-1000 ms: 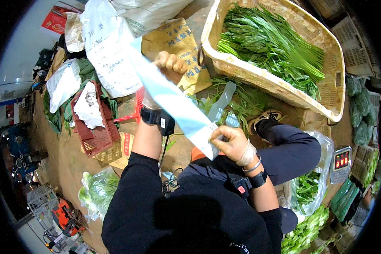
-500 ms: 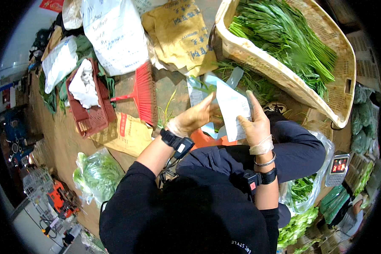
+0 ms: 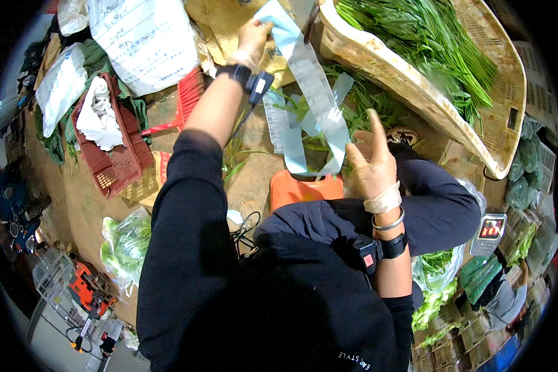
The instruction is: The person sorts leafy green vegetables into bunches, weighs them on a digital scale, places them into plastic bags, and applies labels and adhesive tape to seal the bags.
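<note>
A long pale blue paper strip (image 3: 313,80), like a length of label paper, hangs in a loop in front of me. My left hand (image 3: 252,40), in a thin glove, is stretched far forward, its fingers closed on the strip's upper end. Close to the strip's lower bend is my right hand (image 3: 373,164), also gloved. Its index finger and thumb are apart and nothing shows between them. Behind the loop, a printed white sheet (image 3: 274,124) and leafy green stems lie on the floor. The orange stool (image 3: 304,188) shows just below the loop.
At the upper right stands a large pale crate (image 3: 409,102) full of long green leafy vegetables (image 3: 409,49). A red broom (image 3: 188,99) and a dark red basket (image 3: 115,170) are on the left. Bagged greens (image 3: 127,245) lie lower left. A small device with a lit display (image 3: 490,229) is at my right.
My left hand has moved forward and left, drawing the strip out long. The right hand has stayed near its place, and the paper between its finger and thumb is gone.
</note>
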`<action>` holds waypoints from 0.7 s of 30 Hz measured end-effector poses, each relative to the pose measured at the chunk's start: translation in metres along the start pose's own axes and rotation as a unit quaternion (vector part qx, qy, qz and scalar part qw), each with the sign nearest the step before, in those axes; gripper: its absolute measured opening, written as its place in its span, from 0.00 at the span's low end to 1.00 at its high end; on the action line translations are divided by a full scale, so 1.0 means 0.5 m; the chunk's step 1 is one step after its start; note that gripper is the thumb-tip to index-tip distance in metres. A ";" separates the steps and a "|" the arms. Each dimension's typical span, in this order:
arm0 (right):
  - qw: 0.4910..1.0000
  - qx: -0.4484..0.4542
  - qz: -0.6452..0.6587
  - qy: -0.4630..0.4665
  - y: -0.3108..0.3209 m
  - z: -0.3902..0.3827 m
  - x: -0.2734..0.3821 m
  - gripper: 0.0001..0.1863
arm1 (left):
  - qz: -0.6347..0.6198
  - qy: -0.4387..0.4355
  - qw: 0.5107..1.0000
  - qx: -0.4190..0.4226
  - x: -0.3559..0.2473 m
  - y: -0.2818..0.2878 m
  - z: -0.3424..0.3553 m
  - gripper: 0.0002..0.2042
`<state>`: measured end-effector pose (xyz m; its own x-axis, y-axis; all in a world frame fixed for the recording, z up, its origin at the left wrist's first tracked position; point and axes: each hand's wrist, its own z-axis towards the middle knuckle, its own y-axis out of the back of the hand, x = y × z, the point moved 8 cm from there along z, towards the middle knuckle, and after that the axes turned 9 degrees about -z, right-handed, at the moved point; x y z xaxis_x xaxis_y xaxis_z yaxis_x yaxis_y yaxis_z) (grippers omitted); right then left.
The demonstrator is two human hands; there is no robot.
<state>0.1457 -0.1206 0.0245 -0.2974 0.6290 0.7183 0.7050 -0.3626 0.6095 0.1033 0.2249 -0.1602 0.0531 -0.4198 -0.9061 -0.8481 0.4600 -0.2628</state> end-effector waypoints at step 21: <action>0.973 0.182 -0.136 0.049 -0.079 -0.014 0.022 0.27 | 0.373 0.280 0.826 -0.317 0.589 0.294 -0.504 0.16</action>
<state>0.1100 -0.1042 0.0107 -0.5529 0.5919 0.5865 0.7674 0.0875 0.6352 -0.1386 -0.0282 -0.3819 -0.7101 -0.5825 -0.3954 -0.6502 0.3273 0.6856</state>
